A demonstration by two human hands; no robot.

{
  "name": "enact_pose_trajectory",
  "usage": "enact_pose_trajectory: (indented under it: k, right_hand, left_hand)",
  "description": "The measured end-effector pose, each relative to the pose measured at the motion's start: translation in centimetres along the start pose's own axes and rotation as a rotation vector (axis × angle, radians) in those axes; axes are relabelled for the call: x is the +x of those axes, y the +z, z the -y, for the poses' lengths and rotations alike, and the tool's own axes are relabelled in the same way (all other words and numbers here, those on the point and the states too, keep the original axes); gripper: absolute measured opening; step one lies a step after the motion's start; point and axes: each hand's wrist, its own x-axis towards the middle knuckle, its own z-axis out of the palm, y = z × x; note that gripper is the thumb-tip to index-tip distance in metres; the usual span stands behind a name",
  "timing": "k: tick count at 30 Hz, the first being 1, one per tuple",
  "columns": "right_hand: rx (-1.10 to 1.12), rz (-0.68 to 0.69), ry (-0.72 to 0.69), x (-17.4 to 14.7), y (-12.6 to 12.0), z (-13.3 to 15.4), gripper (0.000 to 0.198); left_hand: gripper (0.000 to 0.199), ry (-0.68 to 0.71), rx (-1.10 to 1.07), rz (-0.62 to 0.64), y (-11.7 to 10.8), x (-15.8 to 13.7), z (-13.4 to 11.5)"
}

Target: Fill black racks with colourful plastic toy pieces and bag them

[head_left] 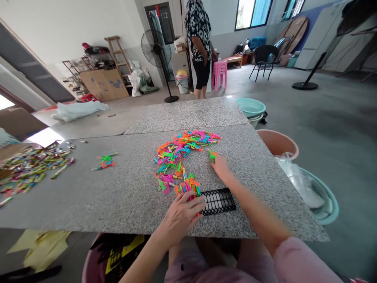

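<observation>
My left hand (183, 210) lies with fingers stretched and slightly spread over a packed row of small bright plastic toys (191, 184), at the left end of a black lattice basket (219, 201). The palm side and what is under it are hidden. Out to the right of the loose heap, my right hand (221, 168) pinches a small green and orange plastic toy (212, 155) between thumb and fingers. A curved heap of toys (173, 151) in pink, orange, green and blue spreads on the speckled table (132, 188) beyond both hands.
At the table's left lies a pile of shiny short sticks (32, 167); a few toys (106, 162) sit apart nearby. Tubs stand off the right edge: an orange one (278, 141) and a pale green one (331, 204). A person (200, 43) stands beyond the table near a fan (157, 49).
</observation>
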Motion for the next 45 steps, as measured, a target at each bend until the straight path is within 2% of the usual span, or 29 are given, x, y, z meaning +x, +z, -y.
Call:
enact_pose_trajectory:
  k: [2,3,5,7,10,14,16,21,27,32,37,39,42,43,45]
  right_hand:
    - [0.098,0.057,0.061,-1.2,-0.4,-1.6,0.011]
    - [0.133,0.078,0.092,-2.2,-0.6,-2.4,0.012]
    - [0.265,0.122,0.098,-5.3,-0.6,-3.7,0.013]
    - [0.504,0.167,0.080,-9.0,-0.1,-4.1,0.013]
    - [0.807,0.196,0.052,-14.2,0.9,-2.9,0.016]
    - [0.784,0.190,0.010,-17.7,2.2,-0.1,0.015]
    - [0.690,0.188,-0.040,-18.1,2.7,1.0,0.012]
    - [0.282,0.113,-0.080,-17.8,3.4,2.4,0.015]
    - [0.039,0.215,-0.166,-16.9,2.2,3.7,0.010]
    - [0.014,0.243,-0.156,-16.4,1.8,5.1,0.015]
    - [0.019,0.277,-0.171,-16.3,2.0,5.2,0.017]
    - [0.038,0.260,-0.187,-16.4,2.0,5.1,0.018]
    - [0.079,0.239,-0.216,-16.4,2.3,5.1,0.018]
    - [0.089,0.230,-0.227,-16.5,2.5,5.1,0.020]
    - [0.099,0.214,-0.243,-16.6,3.0,5.3,0.023]
  left_hand:
    - [0.021,-0.004,-0.023,0.000,-0.1,0.3,0.0]
    - [0.018,-0.004,-0.030,-0.005,-0.1,0.4,0.0]
    - [0.011,0.003,-0.049,-0.018,0.1,0.6,0.0]
    - [0.010,0.013,-0.073,-0.023,0.4,0.6,0.1]
    - [0.012,0.020,-0.098,-0.002,0.7,0.6,0.3]
    - [0.013,0.016,-0.081,0.006,0.6,0.7,0.2]
    - [0.013,0.014,-0.073,0.012,0.5,0.8,0.0]
    - [0.012,0.001,-0.105,0.008,0.3,0.9,-0.2]
    - [0.011,-0.006,-0.125,0.007,0.4,0.8,-0.1]
    - [0.011,-0.018,-0.106,-0.022,0.8,0.8,-0.2]
    - [0.010,-0.069,-0.158,-0.062,1.8,0.5,-0.2]
    - [0.021,-0.102,-0.161,-0.085,2.1,0.3,-0.2]
    - [0.048,-0.125,-0.162,-0.094,2.2,0.2,-0.1]
    - [0.052,-0.113,-0.157,-0.087,2.2,0.2,-0.1]
    - [0.047,-0.078,-0.138,-0.063,1.9,0.3,0.0]
